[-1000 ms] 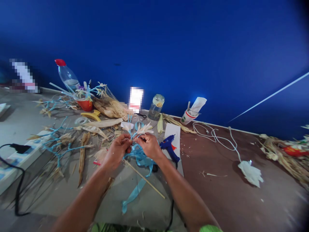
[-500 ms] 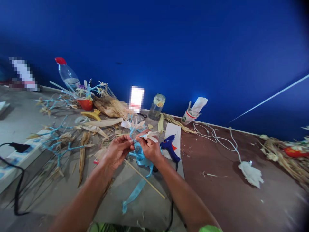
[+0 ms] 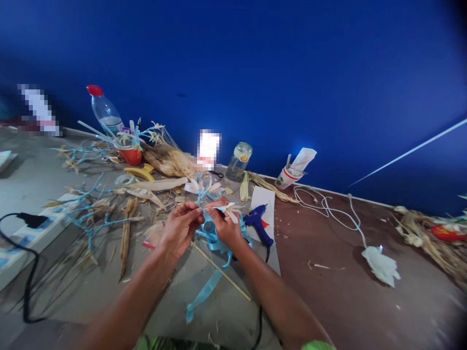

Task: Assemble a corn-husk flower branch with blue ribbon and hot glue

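Observation:
My right hand [image 3: 226, 227] pinches a pale dried-husk flower [image 3: 232, 210] by its blue-wrapped stem, the petals pointing right. Fingertips almost touching it, my left hand [image 3: 181, 224] is closed in a pinch at the stem's other end; the exact spot is partly hidden. Just behind the hands stand more pale husk flowers [image 3: 202, 187] on blue stems. A bundle of light-blue ribbon [image 3: 215, 241] lies under my right hand, and one ribbon tail [image 3: 204, 293] trails toward me. Beside it rests a thin wooden stick [image 3: 223, 273].
A blue glue gun [image 3: 258, 224] lies on white paper right of my hands. Husk scraps, blue-wrapped branches [image 3: 89, 214] and a power strip [image 3: 22, 248] are at left. Along the wall stand a red-capped bottle [image 3: 105, 109], a glass jar [image 3: 239, 161] and a cup [image 3: 286, 176].
The flower in my right hand has turned slightly, so its petals and blue stem show more. Both hands keep their pinch in nearly the same place; the view has shifted a little.

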`<move>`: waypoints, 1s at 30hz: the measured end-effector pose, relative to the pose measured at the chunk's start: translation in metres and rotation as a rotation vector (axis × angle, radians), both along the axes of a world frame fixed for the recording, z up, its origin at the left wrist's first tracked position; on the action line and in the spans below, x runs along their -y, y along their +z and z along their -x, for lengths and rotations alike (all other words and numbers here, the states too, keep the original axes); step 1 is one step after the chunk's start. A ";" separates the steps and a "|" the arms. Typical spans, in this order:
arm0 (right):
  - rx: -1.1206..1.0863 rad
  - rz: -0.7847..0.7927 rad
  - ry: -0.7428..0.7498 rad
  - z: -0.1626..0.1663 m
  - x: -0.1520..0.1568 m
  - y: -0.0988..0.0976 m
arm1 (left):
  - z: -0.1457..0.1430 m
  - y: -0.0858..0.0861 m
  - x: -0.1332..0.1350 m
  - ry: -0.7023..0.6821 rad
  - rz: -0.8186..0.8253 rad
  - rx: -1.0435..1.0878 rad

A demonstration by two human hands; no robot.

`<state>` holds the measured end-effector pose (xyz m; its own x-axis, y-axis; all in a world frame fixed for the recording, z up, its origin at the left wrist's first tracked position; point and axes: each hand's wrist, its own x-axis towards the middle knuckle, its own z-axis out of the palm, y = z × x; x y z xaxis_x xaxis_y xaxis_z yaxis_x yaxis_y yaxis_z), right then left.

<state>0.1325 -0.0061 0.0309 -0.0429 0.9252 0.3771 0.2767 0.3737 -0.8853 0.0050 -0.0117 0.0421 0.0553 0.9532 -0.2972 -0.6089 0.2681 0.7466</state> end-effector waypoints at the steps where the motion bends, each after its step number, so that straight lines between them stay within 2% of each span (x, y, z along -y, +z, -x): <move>1: -0.047 0.041 0.003 0.002 0.000 -0.001 | 0.000 0.000 0.000 0.009 -0.002 0.007; 7: -0.468 0.407 0.063 0.013 0.000 -0.009 | -0.002 0.001 0.002 0.072 -0.028 -0.002; 13: -0.636 0.511 0.014 0.017 -0.002 -0.008 | -0.005 0.002 0.004 0.121 -0.122 -0.079; 20: -0.645 0.484 0.037 0.015 -0.003 -0.009 | -0.007 -0.001 0.007 0.123 -0.168 -0.124; 26: -0.580 0.399 0.021 0.013 -0.005 -0.014 | -0.007 0.002 0.007 0.075 -0.109 -0.141; 30: -0.585 0.392 0.098 0.011 -0.003 -0.013 | -0.007 0.003 0.006 0.084 -0.122 -0.096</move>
<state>0.1211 -0.0035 0.0177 -0.0252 0.9997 0.0037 -0.3034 -0.0041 -0.9528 0.0122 -0.0178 0.0448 -0.0487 0.9826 -0.1794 -0.5497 0.1236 0.8261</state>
